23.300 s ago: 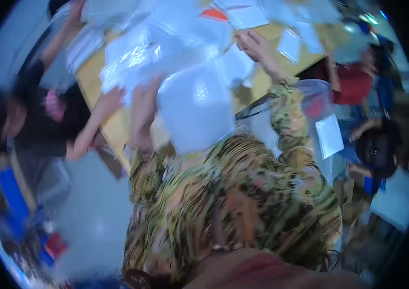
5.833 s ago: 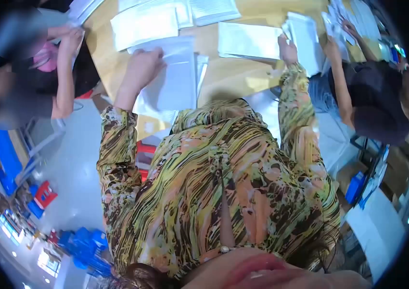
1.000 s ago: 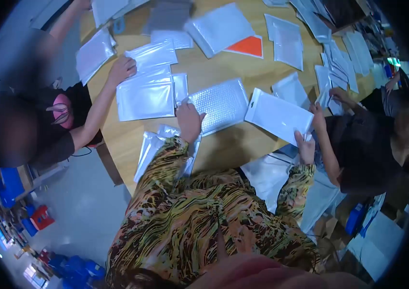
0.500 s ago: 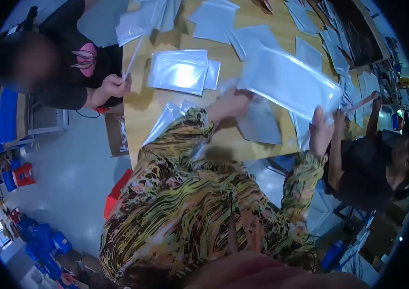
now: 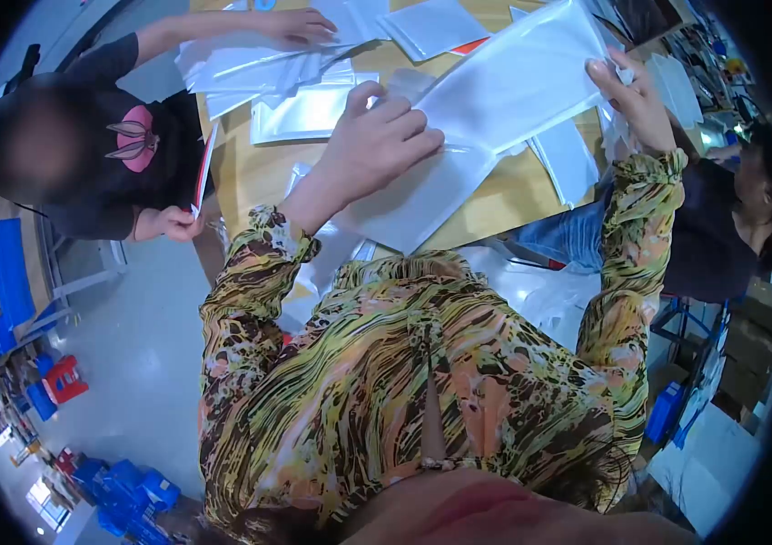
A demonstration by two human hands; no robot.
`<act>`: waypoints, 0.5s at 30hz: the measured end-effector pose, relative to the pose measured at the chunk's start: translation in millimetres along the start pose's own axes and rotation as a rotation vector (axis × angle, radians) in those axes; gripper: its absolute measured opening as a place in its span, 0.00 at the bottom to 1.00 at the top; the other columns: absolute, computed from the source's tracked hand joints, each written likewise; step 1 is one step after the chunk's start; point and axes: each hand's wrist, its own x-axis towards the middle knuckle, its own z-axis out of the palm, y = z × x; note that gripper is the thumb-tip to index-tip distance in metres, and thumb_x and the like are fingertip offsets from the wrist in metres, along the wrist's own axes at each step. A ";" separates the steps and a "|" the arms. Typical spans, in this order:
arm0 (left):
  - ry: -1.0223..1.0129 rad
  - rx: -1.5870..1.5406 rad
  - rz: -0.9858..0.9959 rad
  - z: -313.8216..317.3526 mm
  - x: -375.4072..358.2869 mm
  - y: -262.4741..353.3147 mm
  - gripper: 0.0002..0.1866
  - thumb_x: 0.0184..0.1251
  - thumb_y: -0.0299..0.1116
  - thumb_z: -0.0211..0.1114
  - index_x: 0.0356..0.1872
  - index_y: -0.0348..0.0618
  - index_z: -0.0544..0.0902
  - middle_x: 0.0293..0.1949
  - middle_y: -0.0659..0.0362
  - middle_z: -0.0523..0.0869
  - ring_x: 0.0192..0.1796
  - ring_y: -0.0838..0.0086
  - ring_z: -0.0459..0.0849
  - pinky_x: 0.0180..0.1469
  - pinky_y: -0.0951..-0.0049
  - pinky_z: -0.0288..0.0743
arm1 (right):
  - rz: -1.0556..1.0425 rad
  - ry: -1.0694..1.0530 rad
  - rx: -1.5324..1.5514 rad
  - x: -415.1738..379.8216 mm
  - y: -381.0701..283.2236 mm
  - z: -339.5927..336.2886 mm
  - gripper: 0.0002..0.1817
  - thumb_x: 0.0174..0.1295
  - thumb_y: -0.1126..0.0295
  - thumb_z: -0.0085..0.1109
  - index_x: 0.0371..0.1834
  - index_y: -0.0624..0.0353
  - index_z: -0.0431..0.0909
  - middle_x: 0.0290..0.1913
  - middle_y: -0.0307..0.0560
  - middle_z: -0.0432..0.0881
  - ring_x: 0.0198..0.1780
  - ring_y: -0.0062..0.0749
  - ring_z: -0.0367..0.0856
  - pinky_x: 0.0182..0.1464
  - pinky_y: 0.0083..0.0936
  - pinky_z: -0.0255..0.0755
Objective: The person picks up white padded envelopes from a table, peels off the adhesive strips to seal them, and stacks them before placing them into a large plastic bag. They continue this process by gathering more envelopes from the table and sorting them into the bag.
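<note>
A large glossy white plastic sleeve (image 5: 518, 77) slants up to the right over the table. My right hand (image 5: 633, 98) grips its right end, with the thumb on top. At its lower left end is my left hand (image 5: 377, 150), fingers curled and index finger bent up apart from the rest. The fingertips are right at the sleeve's edge, and I cannot tell what they pinch. Below that hand, a second pale sheet or panel (image 5: 422, 200) meets the sleeve and reaches the table's front edge.
Stacked white packets (image 5: 259, 68) cover the wooden table's (image 5: 522, 204) left side; another packet (image 5: 431, 27) lies at the back. At left, a person in a dark shirt (image 5: 86, 154) has one hand on the stack and holds a red-and-white flat item (image 5: 205, 173). Another person (image 5: 722, 218) sits at right.
The sleeve has moved up and away, with my right hand higher. My left hand has shifted left, its fingers now curled. The person at left has reached one arm across to the stacked packets.
</note>
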 end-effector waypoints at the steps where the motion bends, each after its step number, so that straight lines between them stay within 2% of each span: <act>1: 0.044 0.001 -0.012 0.4 4.6 4.5 0.06 0.50 0.39 0.68 0.27 0.57 0.78 0.22 0.70 0.71 0.30 0.80 0.73 0.49 0.70 0.57 | -0.089 -0.097 0.058 5.4 4.6 -3.2 0.19 0.61 0.59 0.58 0.49 0.61 0.76 0.38 0.35 0.80 0.38 0.11 0.75 0.38 0.11 0.67; 3: 0.159 -0.001 -0.026 0.6 20.0 9.4 0.07 0.49 0.39 0.69 0.27 0.58 0.79 0.21 0.71 0.71 0.29 0.80 0.73 0.46 0.72 0.54 | -0.102 -0.215 -0.090 6.6 -10.3 10.1 0.17 0.60 0.60 0.59 0.46 0.61 0.77 0.36 0.36 0.80 0.38 0.14 0.75 0.37 0.15 0.68; 5: 0.218 -0.044 -0.017 0.9 36.0 10.1 0.07 0.49 0.39 0.70 0.27 0.58 0.79 0.21 0.71 0.71 0.28 0.80 0.72 0.46 0.71 0.54 | -0.082 -0.338 -0.295 2.1 -34.9 39.4 0.15 0.59 0.65 0.59 0.45 0.62 0.78 0.36 0.45 0.82 0.36 0.23 0.78 0.39 0.21 0.71; 6: 0.261 -0.073 -0.038 -0.2 41.8 11.5 0.08 0.48 0.39 0.70 0.28 0.57 0.79 0.20 0.72 0.71 0.27 0.81 0.72 0.45 0.71 0.53 | -0.301 -0.465 -0.395 1.4 -39.8 52.2 0.14 0.57 0.68 0.58 0.45 0.62 0.78 0.31 0.50 0.81 0.34 0.27 0.79 0.36 0.27 0.71; 8: 0.285 -0.089 -0.044 -13.8 52.6 22.5 0.09 0.47 0.40 0.71 0.29 0.57 0.80 0.19 0.72 0.71 0.26 0.81 0.71 0.44 0.71 0.52 | -0.340 -0.513 -0.773 -15.1 -61.7 68.3 0.15 0.57 0.64 0.57 0.42 0.63 0.76 0.31 0.57 0.78 0.33 0.40 0.77 0.37 0.31 0.70; 9: 0.263 -0.098 -0.063 -20.6 52.5 29.1 0.07 0.49 0.40 0.69 0.28 0.57 0.80 0.20 0.72 0.71 0.27 0.80 0.71 0.44 0.70 0.53 | -0.338 -0.510 -0.768 -13.8 -63.0 71.0 0.15 0.57 0.64 0.57 0.42 0.63 0.76 0.31 0.57 0.78 0.33 0.40 0.77 0.37 0.31 0.70; 10: 0.236 -0.108 -0.084 -23.6 49.6 33.3 0.06 0.50 0.41 0.67 0.26 0.57 0.79 0.22 0.72 0.72 0.28 0.80 0.71 0.44 0.69 0.54 | -0.271 -0.600 -0.749 -12.5 -61.6 74.5 0.13 0.57 0.67 0.55 0.42 0.63 0.76 0.31 0.55 0.79 0.33 0.39 0.77 0.38 0.31 0.70; 11: 0.221 -0.110 -0.100 -22.0 44.9 34.1 0.07 0.49 0.41 0.68 0.28 0.56 0.81 0.22 0.73 0.72 0.30 0.79 0.72 0.46 0.69 0.54 | -0.203 -0.693 -0.729 -10.6 -58.5 76.3 0.12 0.57 0.69 0.52 0.43 0.62 0.76 0.31 0.53 0.79 0.33 0.37 0.76 0.39 0.30 0.70; 12: 0.212 -0.110 -0.101 -17.1 40.2 34.0 0.07 0.49 0.41 0.68 0.28 0.56 0.81 0.22 0.73 0.72 0.30 0.79 0.72 0.46 0.69 0.54 | -0.203 -0.695 -0.720 -3.4 -43.0 78.8 0.12 0.57 0.69 0.52 0.43 0.62 0.76 0.31 0.53 0.79 0.33 0.37 0.76 0.39 0.30 0.70; 14: 0.171 -0.280 -0.222 -8.5 30.1 33.0 0.08 0.48 0.41 0.69 0.30 0.55 0.83 0.28 0.70 0.75 0.35 0.75 0.72 0.48 0.70 0.52 | -0.216 -0.967 -0.216 10.8 -4.8 91.0 0.14 0.57 0.70 0.49 0.45 0.62 0.76 0.31 0.49 0.80 0.33 0.33 0.76 0.40 0.28 0.70; 15: 0.106 -0.270 -0.285 -13.1 25.2 29.9 0.18 0.50 0.40 0.70 0.43 0.48 0.81 0.36 0.66 0.76 0.43 0.69 0.74 0.53 0.67 0.57 | -0.042 -0.977 -0.235 10.5 2.9 93.7 0.17 0.51 0.78 0.47 0.45 0.65 0.75 0.35 0.50 0.80 0.36 0.31 0.76 0.41 0.27 0.69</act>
